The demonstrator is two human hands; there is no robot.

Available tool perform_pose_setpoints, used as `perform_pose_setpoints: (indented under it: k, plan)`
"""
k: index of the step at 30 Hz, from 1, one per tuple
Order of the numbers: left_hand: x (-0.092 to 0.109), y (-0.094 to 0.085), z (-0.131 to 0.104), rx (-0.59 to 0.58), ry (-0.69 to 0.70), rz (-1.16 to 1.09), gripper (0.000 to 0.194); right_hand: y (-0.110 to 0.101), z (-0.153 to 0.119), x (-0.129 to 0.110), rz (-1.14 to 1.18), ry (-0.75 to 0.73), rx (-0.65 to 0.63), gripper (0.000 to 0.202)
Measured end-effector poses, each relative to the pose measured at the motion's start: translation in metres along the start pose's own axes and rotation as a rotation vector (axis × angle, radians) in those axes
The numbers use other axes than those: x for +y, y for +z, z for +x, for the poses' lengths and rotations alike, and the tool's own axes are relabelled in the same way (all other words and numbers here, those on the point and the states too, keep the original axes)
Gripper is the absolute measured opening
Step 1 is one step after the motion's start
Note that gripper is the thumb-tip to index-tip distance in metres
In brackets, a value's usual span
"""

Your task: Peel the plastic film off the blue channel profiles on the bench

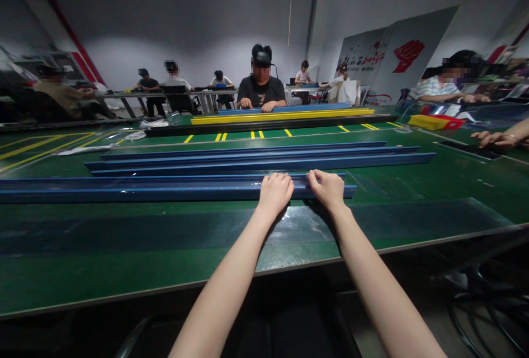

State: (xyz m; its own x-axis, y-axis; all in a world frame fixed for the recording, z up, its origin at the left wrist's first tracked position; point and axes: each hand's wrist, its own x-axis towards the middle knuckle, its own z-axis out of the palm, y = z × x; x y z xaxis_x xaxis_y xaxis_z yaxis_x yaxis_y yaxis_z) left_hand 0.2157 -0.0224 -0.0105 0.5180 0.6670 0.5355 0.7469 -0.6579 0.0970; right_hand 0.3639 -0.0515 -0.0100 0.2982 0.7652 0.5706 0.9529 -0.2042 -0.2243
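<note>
A long blue channel strip (124, 193) lies across the green table from the left edge to right of centre, with clear film along it. Both of my hands are at its right part. My left hand (276, 191) is closed over the strip, fingers curled on its far side. Close to the strip's right end, my right hand (327, 187) is closed too, thumb and fingers together at the far rim. What lies between the fingers of either hand is too small to tell. Nearer to me, a wide clear plastic sheet (165, 230) lies flat on the table.
More blue strips (264, 162) lie beyond, then a black strip (264, 125) and a yellow strip (285, 116). A person (261, 85) sits opposite. Another person's hand (496, 139) rests at the right, near a yellow tray (430, 121). The table's front edge (309, 264) is near me.
</note>
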Motion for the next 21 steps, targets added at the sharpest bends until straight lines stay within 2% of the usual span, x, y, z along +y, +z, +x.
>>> perform_pose_setpoints:
  k: [6,9,12,19,21]
  plan:
    - [-0.0057,-0.0057,0.0026,0.050,-0.153,0.076,0.033,-0.0018,0.0032,0.0050,-0.094,0.212,0.099,0.038]
    - [-0.0090,-0.0047,0.0026,0.103,-0.240,0.107,0.034,-0.0027,0.0035,0.0056,-0.124,0.236,0.080,0.038]
    - [-0.0094,-0.0036,0.0019,0.126,-0.226,0.119,0.033,-0.0022,0.0026,0.0053,-0.135,0.180,0.036,0.039]
    - [-0.0069,-0.0001,0.0017,0.057,-0.008,0.016,0.031,0.0021,-0.0011,0.0020,0.025,-0.118,-0.042,0.031]
    - [-0.0068,0.0022,0.0014,0.030,0.070,-0.031,0.028,0.0031,-0.0014,0.0014,0.080,-0.157,-0.052,0.029]
